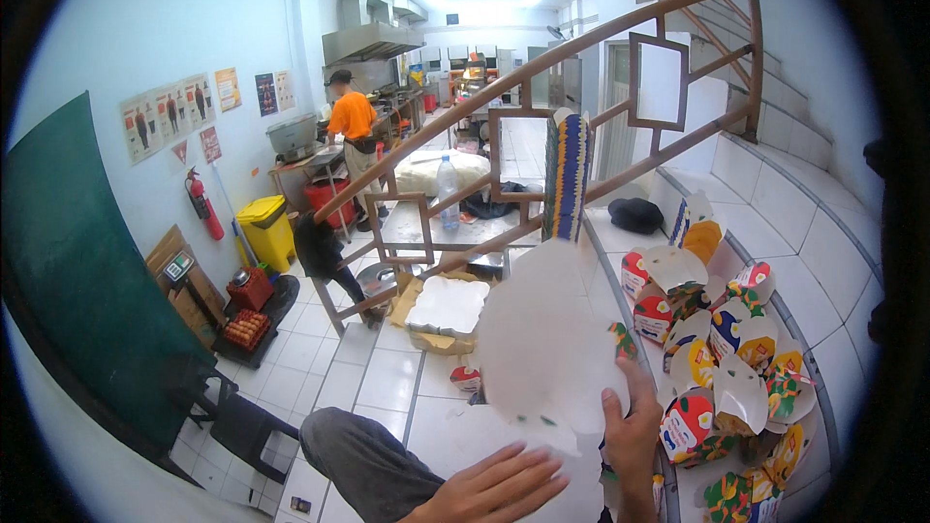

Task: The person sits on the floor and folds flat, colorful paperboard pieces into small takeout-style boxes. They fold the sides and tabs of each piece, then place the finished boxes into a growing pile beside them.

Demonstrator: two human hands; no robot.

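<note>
A paper food box (542, 329), its plain white side facing me and blurred by motion, is in front of my knees. My right hand (635, 421) grips its right edge, with the thumb on the white face and a bit of green and red print showing beside the fingers. Low in the view, my left hand (504, 484) has its fingers stretched out, near the lower edge of the box. I cannot tell whether it touches the box. Folded printed food boxes (741, 395) lie heaped on the steps to my right.
A brown carton (448, 315) with white flat sheets sits ahead. Nested printed boxes (565, 174) stand in a tall stack by the brown stair railing (436, 131). A dark cap (636, 215) lies on a step. A person in an orange shirt (351, 116) stands at a far counter.
</note>
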